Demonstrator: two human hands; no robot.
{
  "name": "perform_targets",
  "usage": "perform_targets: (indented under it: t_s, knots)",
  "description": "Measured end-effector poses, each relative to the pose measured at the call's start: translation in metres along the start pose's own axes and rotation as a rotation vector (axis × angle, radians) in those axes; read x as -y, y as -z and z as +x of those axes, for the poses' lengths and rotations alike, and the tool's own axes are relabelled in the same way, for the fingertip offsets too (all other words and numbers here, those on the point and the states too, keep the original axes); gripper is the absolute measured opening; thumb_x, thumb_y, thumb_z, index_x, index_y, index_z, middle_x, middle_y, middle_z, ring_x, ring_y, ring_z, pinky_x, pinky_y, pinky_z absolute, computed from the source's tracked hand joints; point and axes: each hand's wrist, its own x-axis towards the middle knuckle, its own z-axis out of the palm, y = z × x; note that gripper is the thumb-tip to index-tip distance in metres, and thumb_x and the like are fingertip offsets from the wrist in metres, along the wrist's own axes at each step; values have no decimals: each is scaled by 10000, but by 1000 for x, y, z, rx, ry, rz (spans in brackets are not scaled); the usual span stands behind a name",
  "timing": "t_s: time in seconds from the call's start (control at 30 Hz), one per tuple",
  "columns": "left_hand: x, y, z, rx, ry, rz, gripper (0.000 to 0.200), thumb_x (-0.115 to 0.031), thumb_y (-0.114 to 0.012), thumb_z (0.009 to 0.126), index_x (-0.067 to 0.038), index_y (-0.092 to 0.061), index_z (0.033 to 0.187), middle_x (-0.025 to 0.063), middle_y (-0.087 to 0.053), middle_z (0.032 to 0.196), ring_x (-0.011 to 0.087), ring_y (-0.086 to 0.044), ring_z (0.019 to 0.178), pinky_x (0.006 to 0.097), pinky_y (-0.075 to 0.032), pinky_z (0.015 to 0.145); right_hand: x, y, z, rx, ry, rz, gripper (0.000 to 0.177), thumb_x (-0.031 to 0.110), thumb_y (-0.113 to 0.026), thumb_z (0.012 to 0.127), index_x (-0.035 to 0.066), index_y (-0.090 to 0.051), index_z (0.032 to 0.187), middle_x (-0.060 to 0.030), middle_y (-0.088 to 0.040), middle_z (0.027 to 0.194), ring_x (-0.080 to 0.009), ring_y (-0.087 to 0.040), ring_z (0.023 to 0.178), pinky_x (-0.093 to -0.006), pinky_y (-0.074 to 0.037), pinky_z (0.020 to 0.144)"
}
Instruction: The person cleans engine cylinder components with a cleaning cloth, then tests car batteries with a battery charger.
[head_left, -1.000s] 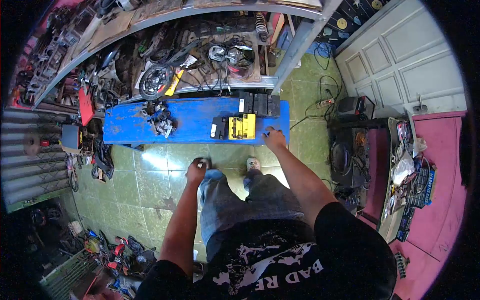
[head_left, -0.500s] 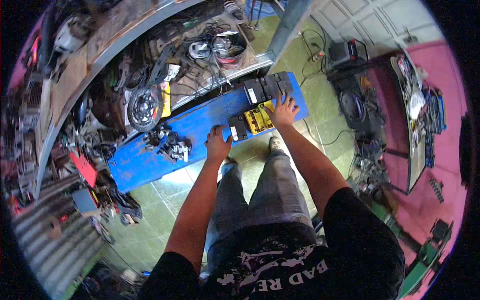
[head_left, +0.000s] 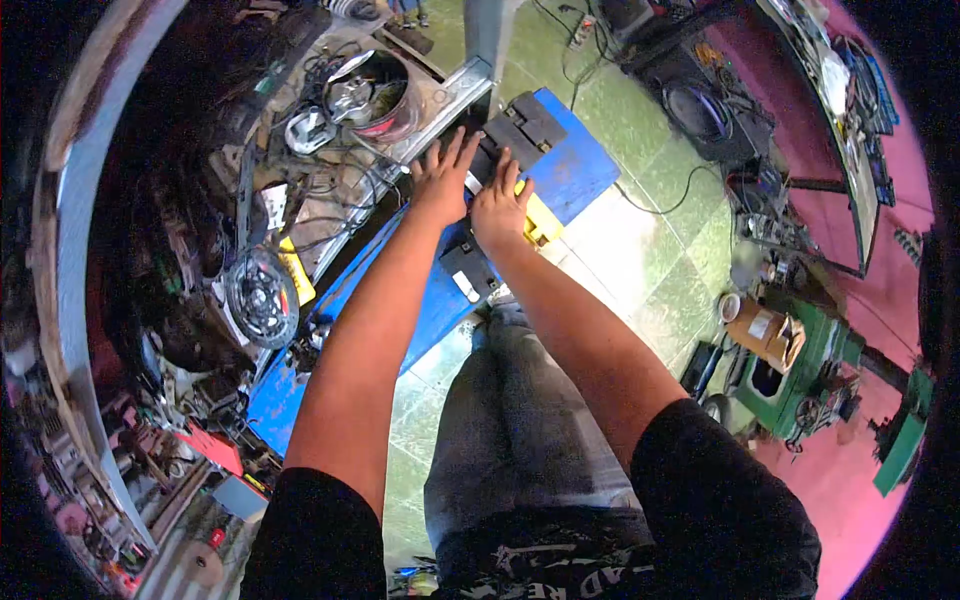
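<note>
On a blue bench (head_left: 588, 172), my left hand (head_left: 440, 185) reaches to the far side of the dark batteries, its fingers spread near their edge. Beside it, my right hand (head_left: 503, 208) lies over the batteries with its fingers slightly apart, next to a yellow battery (head_left: 541, 220) that it partly covers. Two dark batteries (head_left: 527, 127) stand at the far side of the bench. Nearer to my body is another dark battery (head_left: 468, 270) with a white label. My hands hide the middle of the group.
A cluttered workbench (head_left: 330, 215) with a metal pot (head_left: 375, 95) and cables lies at the left. A wheel-like disc (head_left: 262, 295) is at the lower left. A speaker (head_left: 697, 110) stands at the right, and a cardboard box (head_left: 765, 330) rests on a green machine (head_left: 800, 375).
The view has turned and shifted. My left hand has moved from the near dark battery to the far batteries, and my right hand has come in beside it.
</note>
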Motion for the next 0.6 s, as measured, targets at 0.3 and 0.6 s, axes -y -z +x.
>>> perform_targets:
  t_s: [0.3, 0.6]
  knots:
    - [27, -22, -12, -7, 56, 88, 813, -97, -715, 849, -421, -433, 1540, 92, -520, 1376, 311, -489, 1259, 646, -352, 1040, 16, 1, -7, -181, -43, 58, 496, 214, -556, 916, -12, -617, 1353, -186, -412, 1611, -345, -362, 1447, -586, -289, 1088]
    - [51, -14, -33, -104, -217, 306, 455, -195, -778, 795, -205, -620, 1222, 34, -570, 1209, 267, -536, 1164, 551, -418, 935, 11, 30, -7, -38, 182, 22, 427, 174, -588, 902, 27, -612, 1302, -150, -615, 1296, -320, -488, 1294, -566, -334, 1122]
